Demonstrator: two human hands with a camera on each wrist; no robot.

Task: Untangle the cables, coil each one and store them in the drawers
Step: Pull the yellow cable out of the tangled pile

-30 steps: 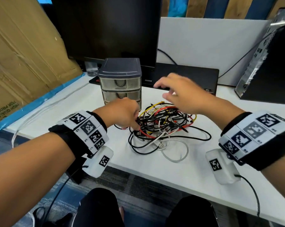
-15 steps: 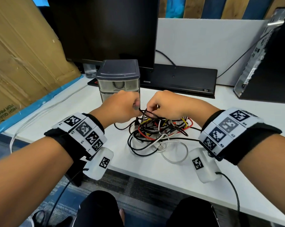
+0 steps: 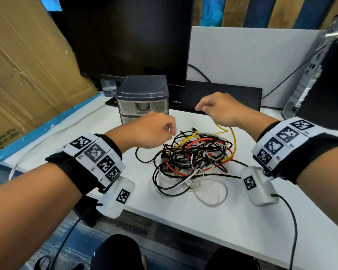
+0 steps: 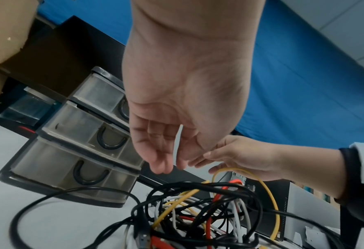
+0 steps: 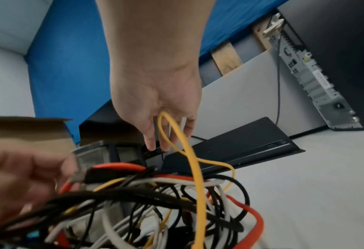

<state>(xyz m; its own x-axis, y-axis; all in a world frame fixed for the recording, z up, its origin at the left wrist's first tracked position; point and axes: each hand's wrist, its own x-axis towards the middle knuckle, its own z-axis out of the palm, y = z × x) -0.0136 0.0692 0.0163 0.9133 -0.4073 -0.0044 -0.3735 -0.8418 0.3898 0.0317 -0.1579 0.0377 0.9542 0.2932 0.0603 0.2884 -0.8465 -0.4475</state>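
Half a second ago both hands met over the far edge of the cable tangle (image 3: 193, 156); now they have drawn apart, and the right hand (image 3: 222, 110) has risen toward the far right with a loop of yellow cable (image 3: 233, 141) hooked over its curled fingers. From that hand the yellow cable drops nearly straight down into the right side of the pile, its long axis running far to near in the head view. In the right wrist view the yellow cable (image 5: 189, 151) passes between the fingers; a thin dark strand hangs beside it, but whether the hand grips that too cannot be told.

The left hand (image 3: 154, 131) hovers just above the left far edge of the pile. In the left wrist view its fingers (image 4: 160, 151) hang loosely curled, with a thin pale strand lying across the palm; whether it is pinched is hard to make out.

The tangle of black, white, red and yellow cables lies on the white table (image 3: 203, 221), just near of the drawer unit (image 3: 142, 98), whose three clear drawers (image 4: 76, 161) stand shut. The left hand hides the unit's lower drawers in the head view. A dark monitor (image 3: 129, 36) stands behind, and a computer tower (image 3: 319, 75) is cut off at the right edge.
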